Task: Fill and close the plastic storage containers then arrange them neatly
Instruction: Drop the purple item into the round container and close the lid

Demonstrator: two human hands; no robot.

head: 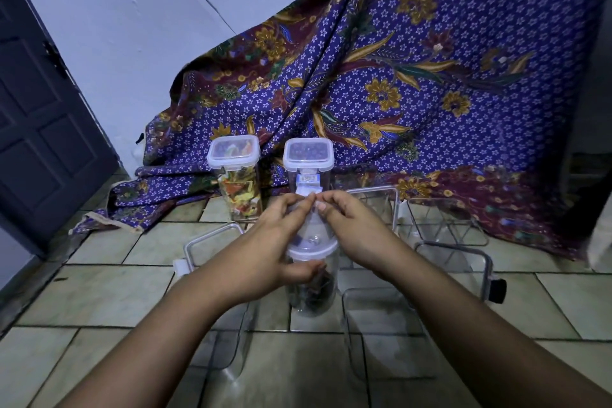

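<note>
From the head camera, the floor (99,288) is laid with pale greenish tiles, worn and stained, with dark grout lines. A plain light wall (132,10) rises behind, and a dark panelled door (43,129) stands at the left. A large purple cloth (430,76) with small white flowers and gold blossoms is draped over something bulky against the wall, its hem spilling onto the tiles.

In the middle, a clear jar (313,281) stands upright on the floor with dark pieces inside. Its lid (311,242) sits tilted over the mouth, not pressed flat. The left hand (278,242) curls around the jar's left side, thumb across the front just under the rim, fingers up on the lid. The right hand (351,228) comes in from the right, fingertips bent and pinching the lid's far edge, nearly meeting the left fingertips.

Behind stand two closed jars side by side near the cloth: one (240,182) filled with orange and yellow bits, the other (309,166) with a label on its front; what it holds cannot be told.

Clear empty tubs (384,334) without lids lie around the hands on both sides, some on their sides.
</note>
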